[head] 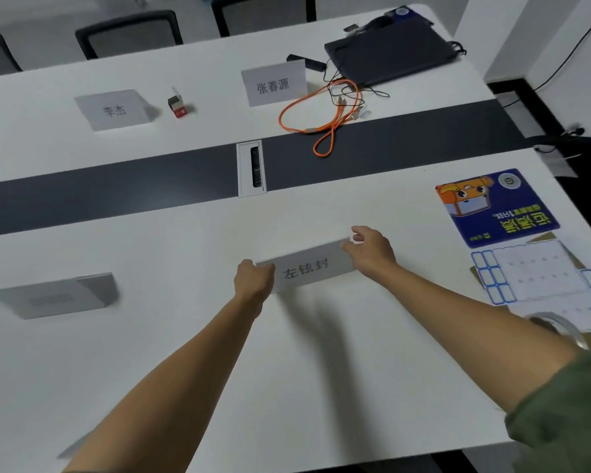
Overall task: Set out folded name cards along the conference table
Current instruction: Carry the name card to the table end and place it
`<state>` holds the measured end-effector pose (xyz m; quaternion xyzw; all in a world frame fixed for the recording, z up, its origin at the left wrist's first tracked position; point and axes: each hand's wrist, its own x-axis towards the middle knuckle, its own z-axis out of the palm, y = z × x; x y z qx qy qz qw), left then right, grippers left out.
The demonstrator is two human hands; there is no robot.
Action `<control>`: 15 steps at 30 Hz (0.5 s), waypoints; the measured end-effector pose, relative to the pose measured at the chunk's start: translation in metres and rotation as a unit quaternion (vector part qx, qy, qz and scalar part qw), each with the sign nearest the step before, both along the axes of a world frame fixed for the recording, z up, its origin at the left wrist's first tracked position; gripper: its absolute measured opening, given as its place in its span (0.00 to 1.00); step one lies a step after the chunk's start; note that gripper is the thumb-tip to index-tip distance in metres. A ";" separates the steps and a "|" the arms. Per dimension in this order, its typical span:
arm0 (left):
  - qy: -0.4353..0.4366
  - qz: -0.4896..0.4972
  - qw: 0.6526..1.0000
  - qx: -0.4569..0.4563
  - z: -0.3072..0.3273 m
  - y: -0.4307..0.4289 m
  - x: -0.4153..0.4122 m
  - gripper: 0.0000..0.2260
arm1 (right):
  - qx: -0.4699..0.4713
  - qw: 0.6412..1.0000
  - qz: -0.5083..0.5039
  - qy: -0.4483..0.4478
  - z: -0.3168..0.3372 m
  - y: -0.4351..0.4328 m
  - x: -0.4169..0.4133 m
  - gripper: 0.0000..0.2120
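Observation:
A folded white name card (307,268) with dark printed characters stands on the near half of the white conference table (321,370). My left hand (253,281) pinches its left end. At the card's right end my right hand (369,249) touches it with fingers partly spread. Another folded card (53,297) stands to the left on the near side. On the far side stand two more name cards, one at the left (113,109) and one near the middle (275,82).
An orange cable (321,121) loops across the dark centre strip (116,189) beside a cable hatch (251,169). A closed laptop (389,51) lies far right. A blue mouse pad (495,208), label sheets (533,274) and a tape roll (560,327) lie at the right. A small red box (178,104) stands between the far cards. Chairs (130,32) line the far side.

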<state>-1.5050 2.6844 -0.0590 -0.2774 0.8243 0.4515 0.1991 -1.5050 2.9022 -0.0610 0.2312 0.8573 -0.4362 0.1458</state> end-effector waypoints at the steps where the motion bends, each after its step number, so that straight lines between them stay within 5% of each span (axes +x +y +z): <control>1: -0.003 -0.003 1.000 0.005 0.001 0.000 -0.002 0.12 | 0.002 1.000 -0.001 0.002 -0.001 -0.001 0.001 0.24; 6: -0.012 -0.004 0.999 0.032 0.003 0.000 -0.015 0.13 | 0.007 1.000 -0.023 0.012 -0.004 -0.005 0.012 0.10; 15: -0.005 -0.027 0.999 0.028 0.000 -0.003 -0.016 0.14 | -0.020 0.999 -0.025 -0.009 -0.009 0.000 0.021 0.23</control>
